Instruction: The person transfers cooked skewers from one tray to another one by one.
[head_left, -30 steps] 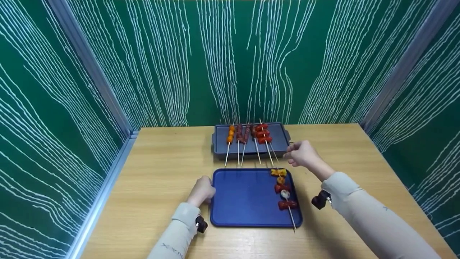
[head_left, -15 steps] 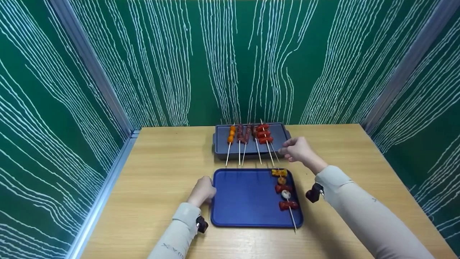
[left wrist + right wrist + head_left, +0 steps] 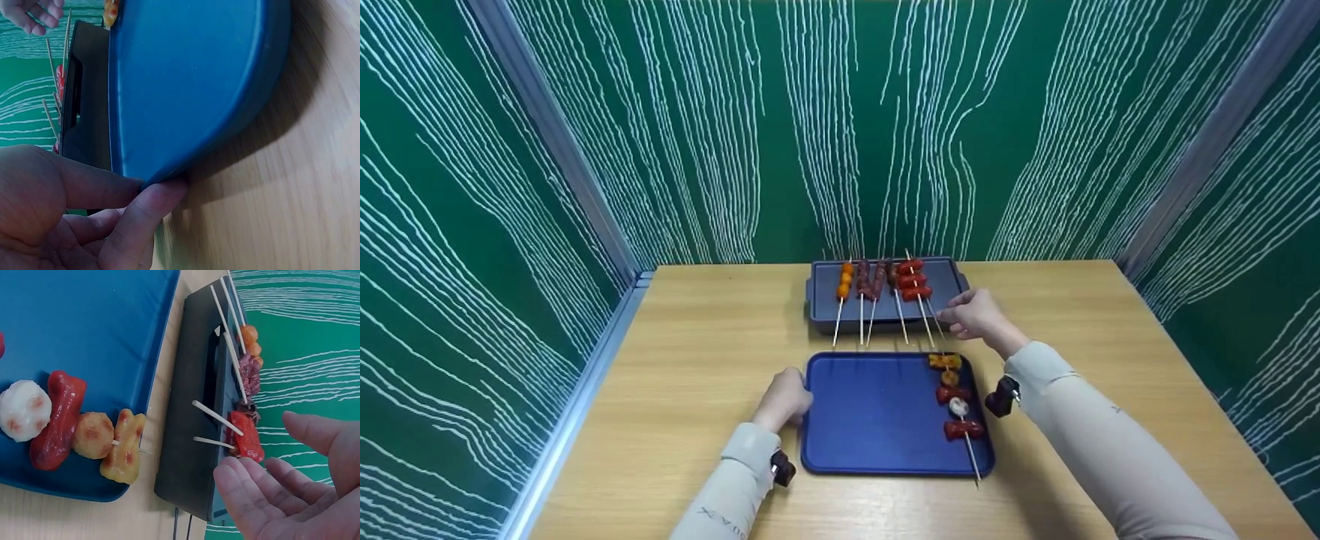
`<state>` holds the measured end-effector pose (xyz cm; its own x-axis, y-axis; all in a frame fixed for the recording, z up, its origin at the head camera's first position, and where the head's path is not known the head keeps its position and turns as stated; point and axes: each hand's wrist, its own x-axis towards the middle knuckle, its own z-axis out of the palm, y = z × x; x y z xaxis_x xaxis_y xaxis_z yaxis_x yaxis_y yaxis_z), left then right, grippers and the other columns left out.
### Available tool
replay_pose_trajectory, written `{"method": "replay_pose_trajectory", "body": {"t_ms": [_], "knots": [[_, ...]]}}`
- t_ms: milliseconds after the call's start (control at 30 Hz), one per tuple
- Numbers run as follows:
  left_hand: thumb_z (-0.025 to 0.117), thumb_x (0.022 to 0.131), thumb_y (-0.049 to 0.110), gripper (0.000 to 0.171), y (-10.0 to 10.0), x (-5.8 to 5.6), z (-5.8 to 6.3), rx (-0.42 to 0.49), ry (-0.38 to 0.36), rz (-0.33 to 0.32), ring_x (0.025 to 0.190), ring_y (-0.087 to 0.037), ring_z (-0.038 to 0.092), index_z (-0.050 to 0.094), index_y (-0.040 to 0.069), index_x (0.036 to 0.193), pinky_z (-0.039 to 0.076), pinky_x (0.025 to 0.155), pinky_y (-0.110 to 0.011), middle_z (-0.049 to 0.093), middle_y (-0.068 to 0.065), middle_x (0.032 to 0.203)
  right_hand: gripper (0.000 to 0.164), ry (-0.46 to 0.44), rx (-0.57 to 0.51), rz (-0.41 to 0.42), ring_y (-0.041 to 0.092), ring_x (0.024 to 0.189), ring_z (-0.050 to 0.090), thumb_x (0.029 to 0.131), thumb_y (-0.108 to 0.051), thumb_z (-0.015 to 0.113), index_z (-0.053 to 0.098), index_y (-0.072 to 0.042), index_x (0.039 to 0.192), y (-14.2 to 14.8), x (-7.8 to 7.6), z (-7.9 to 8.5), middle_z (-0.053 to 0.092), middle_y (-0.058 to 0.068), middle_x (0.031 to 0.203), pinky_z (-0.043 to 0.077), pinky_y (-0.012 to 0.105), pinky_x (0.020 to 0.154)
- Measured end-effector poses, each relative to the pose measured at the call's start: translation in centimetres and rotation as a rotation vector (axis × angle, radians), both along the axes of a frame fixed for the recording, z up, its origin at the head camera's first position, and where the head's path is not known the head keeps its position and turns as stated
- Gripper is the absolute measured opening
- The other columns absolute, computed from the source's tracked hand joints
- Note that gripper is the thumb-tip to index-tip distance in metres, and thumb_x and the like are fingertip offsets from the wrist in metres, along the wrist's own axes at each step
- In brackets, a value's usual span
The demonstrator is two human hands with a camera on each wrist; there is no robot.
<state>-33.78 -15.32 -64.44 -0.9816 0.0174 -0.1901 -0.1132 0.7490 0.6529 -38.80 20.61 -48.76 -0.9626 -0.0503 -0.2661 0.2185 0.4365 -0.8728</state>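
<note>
My left hand [image 3: 786, 397] pinches the left rim of the blue tray [image 3: 877, 416] between thumb and finger, as the left wrist view shows up close. Along the tray's right side lies a mixed skewer [image 3: 962, 430] with yellow, red and white pieces, its stick reaching past the front rim. Behind the tray stands a dark grill plate [image 3: 949, 289] holding several skewers. My right hand [image 3: 981, 315] is at its right front corner, thumb and fingers apart, nothing between them. Nearest to those fingers [image 3: 242, 489] are the sticks by the red sausage skewer [image 3: 247, 436].
Left of the red skewer on the grill lie dark meat skewers [image 3: 877, 281] and an orange ball skewer [image 3: 844, 281]. Their sticks overhang the grill's front edge towards the tray. A green wall [image 3: 780, 150] with white lines rises behind the wooden table [image 3: 697, 337].
My right hand has moved left, closer to the stick ends at the grill's right front corner. The left hand keeps its hold on the tray rim.
</note>
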Motion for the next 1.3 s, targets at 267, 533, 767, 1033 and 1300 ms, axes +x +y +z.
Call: {"method": "replay_pose_trajectory", "body": {"t_ms": [267,533,767,1033,1300], "knots": [[0.054,0.08,-0.003,0.041,-0.1,0.1,-0.1,-0.006,0.034,-0.009,0.041,-0.011,0.052,0.032,0.024,0.059,0.04,0.035,-0.021,0.041,0.007,0.054,0.031,-0.02,-0.013,-0.05,0.009,0.062,0.065,0.097,-0.008,0.077,0.058,0.006,0.117,-0.4,-0.5,-1.2,0.065,0.006,0.085,0.065,0.024,0.059],[0.054,0.081,-0.003,0.039,-0.1,-0.1,-0.4,-0.011,0.011,-0.008,0.043,-0.014,0.057,0.035,0.023,0.06,0.046,0.037,-0.023,0.042,0.006,0.056,0.029,-0.044,-0.013,-0.066,0.009,0.062,0.068,0.097,-0.004,0.075,0.059,0.008,0.118,-0.6,-0.9,-2.3,0.072,0.007,0.085,0.066,0.025,0.059],[0.054,0.08,-0.003,0.038,-0.1,-0.1,-0.4,0.004,0.022,-0.012,0.045,-0.014,0.057,0.036,0.023,0.06,0.044,0.037,-0.024,0.042,0.006,0.057,0.012,-0.049,-0.05,-0.091,0.011,0.066,0.067,0.095,0.002,0.071,0.065,0.006,0.105,-1.0,-0.8,-2.2,0.066,0.002,0.08,0.067,0.027,0.065],[0.053,0.078,-0.004,0.039,-0.2,-0.3,-0.6,-0.001,0.033,-0.02,0.043,-0.013,0.051,0.033,0.024,0.059,0.041,0.036,-0.023,0.033,0.01,0.057,0.009,-0.038,-0.036,-0.098,0.016,0.078,0.069,0.094,0.003,0.069,0.071,0.006,0.102,-1.1,-0.9,-2.1,0.067,0.005,0.09,0.069,0.029,0.073],[0.052,0.077,-0.003,0.038,-0.2,-0.3,-0.5,0.019,0.029,-0.023,0.041,-0.012,0.054,0.034,0.024,0.058,0.047,0.035,-0.024,0.038,0.009,0.054,0.007,-0.036,-0.041,-0.089,0.013,0.067,0.06,0.094,0.003,0.067,0.07,0.001,0.088,-1.3,-1.4,-2.3,0.062,0.0,0.076,0.061,0.027,0.061]]}}
